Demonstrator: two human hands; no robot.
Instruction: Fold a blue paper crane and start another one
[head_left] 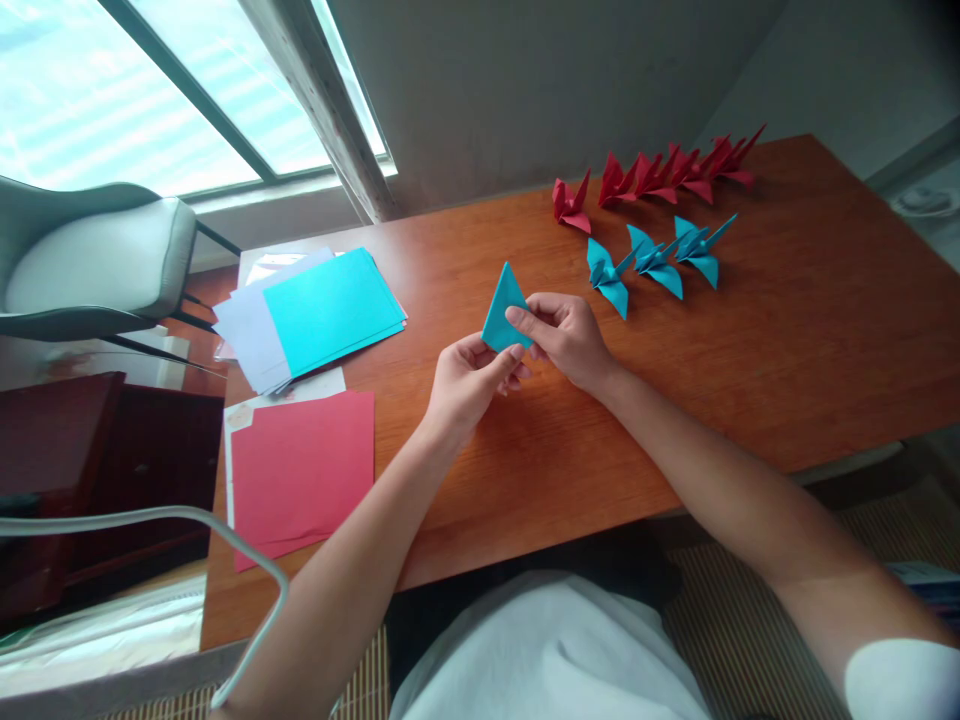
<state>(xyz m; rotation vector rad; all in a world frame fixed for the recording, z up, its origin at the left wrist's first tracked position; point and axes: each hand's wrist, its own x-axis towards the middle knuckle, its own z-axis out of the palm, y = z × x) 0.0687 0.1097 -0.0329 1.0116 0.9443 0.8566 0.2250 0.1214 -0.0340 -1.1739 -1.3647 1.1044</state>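
Observation:
A folded piece of blue origami paper (504, 305), pointed at the top, is held up over the table between both hands. My left hand (471, 380) pinches its lower edge, the thumb in front and the fingers behind. From the right, my right hand (570, 335) grips it with the thumb pressed flat on its face. The fingers behind the paper are partly hidden. Beyond my right hand stand blue paper cranes (611, 278) in a short row, and behind them runs a row of several red paper cranes (574, 205).
On the table's left side lies a stack of blue sheets (337, 310) over white paper (259, 335). Nearer me are red sheets (304, 470). A white cable (172, 512) arches by my left forearm. A grey chair (97, 260) stands beside the window, past the wooden table (810, 330).

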